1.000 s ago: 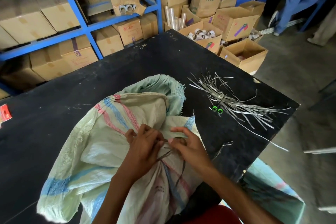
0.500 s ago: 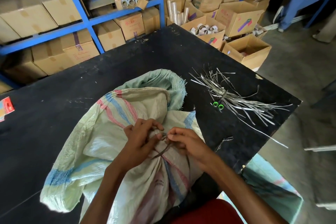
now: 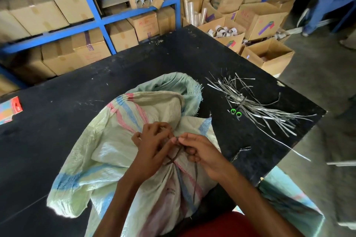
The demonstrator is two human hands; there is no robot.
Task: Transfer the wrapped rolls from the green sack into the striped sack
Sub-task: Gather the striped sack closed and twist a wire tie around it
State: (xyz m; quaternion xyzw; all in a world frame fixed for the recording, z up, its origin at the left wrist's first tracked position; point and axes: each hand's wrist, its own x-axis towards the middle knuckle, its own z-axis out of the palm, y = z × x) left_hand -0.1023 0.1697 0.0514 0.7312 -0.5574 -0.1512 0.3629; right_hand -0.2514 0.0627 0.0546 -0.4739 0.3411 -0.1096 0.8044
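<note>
Sack (image 3: 107, 140) striped pink and blue, slumped over the near edge of the black table (image 3: 77, 82), with the green sack (image 3: 179, 84) crumpled just behind and touching it. Left hand (image 3: 152, 144) curled round the bunched neck, right hand (image 3: 200, 150) pinching the dark strip (image 3: 173, 157) wound there. Further right on the table, loose grey strips (image 3: 250, 102) and green-handled scissors (image 3: 236, 112); beyond, cardboard boxes (image 3: 258, 17).

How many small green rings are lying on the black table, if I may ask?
2. One green ring lies beside the grey strips, the other just right of it; more may hide under the strips.
</note>
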